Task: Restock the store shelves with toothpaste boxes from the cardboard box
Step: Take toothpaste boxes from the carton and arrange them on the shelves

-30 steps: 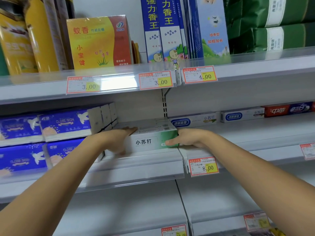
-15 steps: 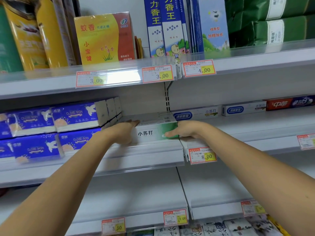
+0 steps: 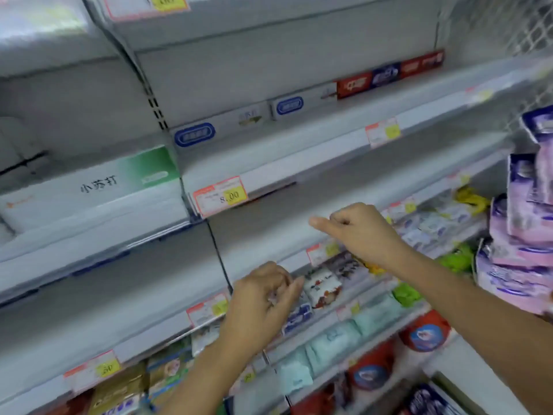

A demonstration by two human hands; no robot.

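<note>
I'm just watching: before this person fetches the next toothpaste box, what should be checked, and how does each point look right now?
1. Left hand free: ok, loosely curled, empty.
2. Right hand free: ok, holds nothing.
3. Green-white box settled: ok, lies flat behind the front lip.
4. Room on the shelf beside it: ok, bare in front of the back row.
5. Cardboard box within reach: cannot tell, not in view.

A shop: white shelves [image 3: 299,163] carrying price tags [image 3: 220,196] and packaged goods [image 3: 324,287].
</note>
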